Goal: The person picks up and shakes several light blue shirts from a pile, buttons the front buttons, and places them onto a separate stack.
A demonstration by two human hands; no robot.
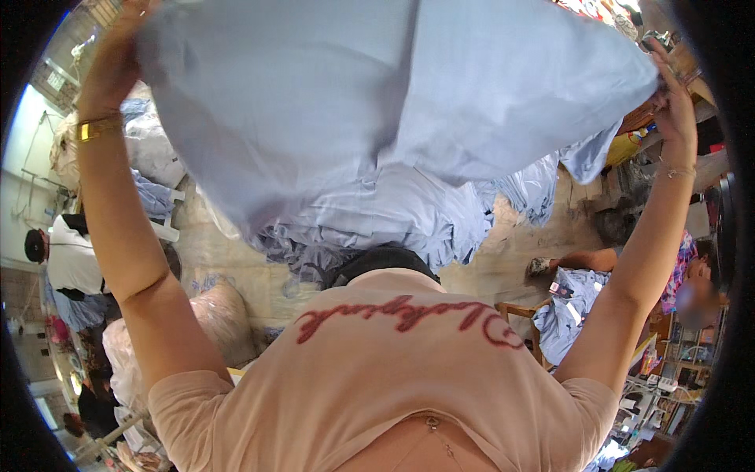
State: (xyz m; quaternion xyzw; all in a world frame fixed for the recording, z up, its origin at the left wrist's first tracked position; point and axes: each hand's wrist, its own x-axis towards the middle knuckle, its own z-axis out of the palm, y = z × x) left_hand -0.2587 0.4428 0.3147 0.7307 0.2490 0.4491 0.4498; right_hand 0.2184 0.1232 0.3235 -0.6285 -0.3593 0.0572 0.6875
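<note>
A wide light blue garment (275,94) is stretched out high between my two hands, its lower edge hanging in front of me. My left hand (118,59) is raised at the upper left and closed on one side of it; its fingertips are partly hidden. On the opposite side, my right hand (672,98) grips the garment's right corner with bent fingers. Below and behind the cloth lies a heap of light blue garments (393,212), partly covered by the raised one.
Clear plastic-wrapped bundles (216,318) sit at the left. A wooden chair (515,311) stands at the right near a blue garment (574,307). A person in a patterned top (683,271) sits at the far right; another in white (72,256) is at the far left.
</note>
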